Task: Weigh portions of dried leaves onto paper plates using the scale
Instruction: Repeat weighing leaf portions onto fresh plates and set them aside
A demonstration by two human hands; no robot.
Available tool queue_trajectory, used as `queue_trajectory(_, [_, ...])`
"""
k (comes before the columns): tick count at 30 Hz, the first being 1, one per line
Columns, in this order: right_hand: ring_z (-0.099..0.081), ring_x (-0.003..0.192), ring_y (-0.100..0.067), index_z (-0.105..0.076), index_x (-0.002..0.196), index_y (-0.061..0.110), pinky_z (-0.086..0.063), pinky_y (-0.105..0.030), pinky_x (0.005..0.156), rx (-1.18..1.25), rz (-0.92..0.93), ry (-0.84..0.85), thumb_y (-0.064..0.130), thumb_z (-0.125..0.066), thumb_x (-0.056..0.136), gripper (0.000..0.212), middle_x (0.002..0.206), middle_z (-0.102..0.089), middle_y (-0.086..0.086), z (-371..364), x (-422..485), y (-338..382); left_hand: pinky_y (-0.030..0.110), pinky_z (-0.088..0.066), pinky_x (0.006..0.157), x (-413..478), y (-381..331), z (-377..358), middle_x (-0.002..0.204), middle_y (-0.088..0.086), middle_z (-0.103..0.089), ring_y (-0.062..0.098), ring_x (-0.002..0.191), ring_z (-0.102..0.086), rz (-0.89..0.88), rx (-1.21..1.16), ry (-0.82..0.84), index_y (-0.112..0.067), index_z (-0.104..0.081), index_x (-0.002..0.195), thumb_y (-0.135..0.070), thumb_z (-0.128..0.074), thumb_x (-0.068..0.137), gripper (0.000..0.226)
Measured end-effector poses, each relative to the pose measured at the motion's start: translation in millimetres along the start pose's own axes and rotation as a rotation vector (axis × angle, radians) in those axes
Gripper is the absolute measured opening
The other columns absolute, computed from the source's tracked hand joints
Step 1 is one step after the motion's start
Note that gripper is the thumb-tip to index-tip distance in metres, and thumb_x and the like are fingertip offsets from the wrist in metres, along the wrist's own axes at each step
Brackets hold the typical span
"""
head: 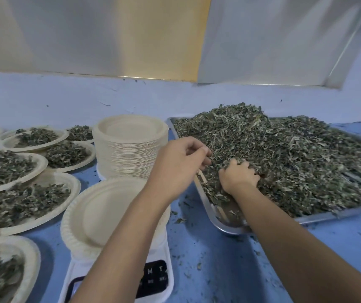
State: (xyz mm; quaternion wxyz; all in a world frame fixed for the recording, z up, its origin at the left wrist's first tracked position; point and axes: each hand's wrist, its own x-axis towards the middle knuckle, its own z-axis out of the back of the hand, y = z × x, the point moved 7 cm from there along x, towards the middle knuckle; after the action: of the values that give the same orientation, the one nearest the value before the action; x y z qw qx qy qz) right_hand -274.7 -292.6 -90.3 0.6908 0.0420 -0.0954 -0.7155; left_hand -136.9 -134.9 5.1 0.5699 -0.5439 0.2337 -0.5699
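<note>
Right hand (pixel 238 176) grips a clump of the dried leaves (pixel 295 154) heaped in the tray (pixel 225 228), left hand (pixel 179 162) curled beside, contents unclear; loose flakes could spill on the counter (pixel 218 270) before reaching the empty plate (pixel 107 213) on the scale (pixel 157 278).

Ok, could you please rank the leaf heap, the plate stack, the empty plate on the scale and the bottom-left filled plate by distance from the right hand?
1. The leaf heap, in the tray on the right: the right hand grips into it.
2. The plate stack, back centre, and the empty plate on the scale, front centre: too close to call.
3. The filled plate, bottom-left corner: farthest.
</note>
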Motion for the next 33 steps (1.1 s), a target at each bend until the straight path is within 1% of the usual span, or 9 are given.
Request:
queue_trajectory(4, [-0.046,0.118,-0.039,-0.041,0.13,0.016,-0.036,-0.044,0.089,0.1,0.202,-0.041,0.04,-0.034,0.097,0.042,0.132,-0.043,-0.017,3,-9,19,0.008,-0.043,0.056,1,-1,0,0.071,-0.005,-0.072,0.001,0.063,-0.066,-0.009,-0.014,-0.004,-0.019,-0.068,0.08,-0.017,-0.055,0.092,0.018])
queue_trajectory(7, [-0.048,0.113,-0.036,-0.043,0.133,0.022,-0.033,-0.038,0.076,0.244,0.288,-0.187,0.04,-0.036,0.097,0.04,0.133,-0.042,-0.014,16,-16,27,0.01,-0.043,0.057,0,-1,4,0.071,-0.005,-0.072,0.001,0.062,-0.065,-0.017,-0.026,-0.017,-0.019,-0.068,0.079,-0.017,-0.055,0.092,0.018])
queue_trajectory(11, [-0.04,0.125,-0.034,-0.036,0.142,0.029,-0.042,-0.042,0.086,0.214,0.257,-0.339,0.044,-0.034,0.098,0.046,0.143,-0.036,-0.013,29,-16,24,0.018,-0.044,0.063,0,0,13,0.072,-0.006,-0.072,0.004,0.064,-0.066,-0.032,-0.031,-0.043,-0.021,-0.067,0.078,-0.019,-0.055,0.092,0.019])
queue_trajectory(14, [-0.028,0.137,-0.035,-0.024,0.148,0.03,-0.032,-0.049,0.105,0.254,0.226,-0.162,0.046,-0.03,0.099,0.052,0.153,-0.026,-0.013,10,-6,22,0.019,-0.044,0.064,0,1,20,0.071,-0.007,-0.072,0.003,0.062,-0.066,-0.033,-0.058,-0.067,-0.021,-0.067,0.077,-0.019,-0.055,0.093,0.019])
queue_trajectory(17, [-0.024,0.141,-0.035,-0.018,0.152,0.025,-0.023,-0.047,0.112,0.499,0.217,0.064,0.045,-0.027,0.101,0.055,0.157,-0.021,-0.013,-9,-1,24,0.015,-0.043,0.06,0,3,23,0.071,-0.007,-0.072,0.002,0.061,-0.065,-0.028,-0.062,-0.082,-0.021,-0.067,0.078,-0.018,-0.055,0.093,0.019])
queue_trajectory(20, [-0.035,0.133,-0.032,-0.031,0.147,0.021,-0.03,-0.041,0.106,0.671,0.243,-0.035,0.039,-0.028,0.102,0.049,0.148,-0.035,-0.015,2,-2,23,0.016,-0.044,0.06,1,5,22,0.07,-0.007,-0.072,0.002,0.06,-0.066,-0.023,-0.059,-0.077,-0.021,-0.067,0.078,-0.018,-0.055,0.093,0.019])
queue_trajectory(23, [-0.041,0.128,-0.032,-0.034,0.145,0.028,-0.035,-0.043,0.099,0.452,0.277,-0.098,0.047,-0.027,0.1,0.049,0.145,-0.037,-0.011,7,-4,24,0.014,-0.043,0.059,2,6,21,0.069,-0.007,-0.071,0.002,0.06,-0.066,-0.029,-0.059,-0.073,-0.021,-0.066,0.077,-0.018,-0.055,0.093,0.019])
queue_trajectory(28, [-0.028,0.135,-0.031,-0.03,0.144,0.04,-0.038,-0.047,0.096,0.16,0.443,-0.074,0.057,-0.025,0.097,0.05,0.15,-0.029,-0.005,2,-9,42,0.011,-0.043,0.057,2,8,23,0.068,-0.008,-0.071,0.002,0.062,-0.066,-0.032,-0.046,-0.08,-0.022,-0.066,0.078,-0.018,-0.054,0.093,0.019])
queue_trajectory(33, [-0.039,0.122,-0.031,-0.044,0.133,0.031,-0.04,-0.04,0.077,-0.033,0.585,-0.092,0.051,-0.026,0.1,0.042,0.13,-0.041,-0.004,2,-14,56,0.009,-0.043,0.056,1,6,24,0.065,-0.011,-0.07,0.0,0.06,-0.065,-0.04,-0.055,-0.077,-0.02,-0.066,0.079,-0.017,-0.054,0.093,0.019])
